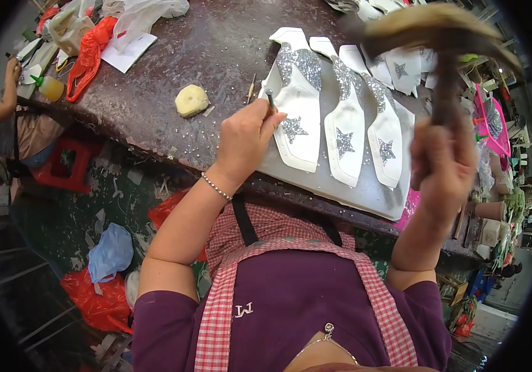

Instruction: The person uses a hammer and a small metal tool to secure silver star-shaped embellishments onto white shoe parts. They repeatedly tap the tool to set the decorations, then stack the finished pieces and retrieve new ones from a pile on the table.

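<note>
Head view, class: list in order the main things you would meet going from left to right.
Yellow bottle, red bag on the table, pale yellow block, left hand, middle white star piece, right hand, pink basket.

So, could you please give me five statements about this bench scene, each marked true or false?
1. The right hand holds a hammer. True.
2. The left hand is empty. False: the left hand holds a metal rod.
3. Three white pieces with silver stars lie on a grey board. True.
4. The yellow block is right of those pieces. False: the yellow block is to their left.
5. A bracelet circles the left wrist. True.
</note>
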{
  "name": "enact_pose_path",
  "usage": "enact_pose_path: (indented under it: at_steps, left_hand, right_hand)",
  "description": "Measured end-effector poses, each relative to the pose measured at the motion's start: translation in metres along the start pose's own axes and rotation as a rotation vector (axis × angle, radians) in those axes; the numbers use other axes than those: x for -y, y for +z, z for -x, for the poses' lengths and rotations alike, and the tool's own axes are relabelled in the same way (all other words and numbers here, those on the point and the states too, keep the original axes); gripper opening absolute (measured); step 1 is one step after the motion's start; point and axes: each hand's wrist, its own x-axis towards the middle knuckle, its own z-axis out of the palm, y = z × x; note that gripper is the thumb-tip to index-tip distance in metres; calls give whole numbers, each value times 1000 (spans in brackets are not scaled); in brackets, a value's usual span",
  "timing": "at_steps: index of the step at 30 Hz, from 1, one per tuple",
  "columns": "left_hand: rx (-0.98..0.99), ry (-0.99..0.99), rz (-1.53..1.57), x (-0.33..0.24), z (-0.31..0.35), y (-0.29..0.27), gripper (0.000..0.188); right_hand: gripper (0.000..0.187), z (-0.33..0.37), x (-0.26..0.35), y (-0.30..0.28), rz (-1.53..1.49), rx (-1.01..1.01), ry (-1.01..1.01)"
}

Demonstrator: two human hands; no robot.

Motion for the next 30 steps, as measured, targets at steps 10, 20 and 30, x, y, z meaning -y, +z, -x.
enact_pose_path:
  at_steps: [10,20,30]
  left_hand:
    - [38,163,-57,-3,4,1,17]
    - [97,9,-59,2,5,5,13]
    - [81,-159,68,-5,10,-4,17]
  right_hand:
    - [43,0,1,23,651,304,49]
    - [46,44,-27,-5,285,58,332]
    - [46,53,-40,-11,125,20,418]
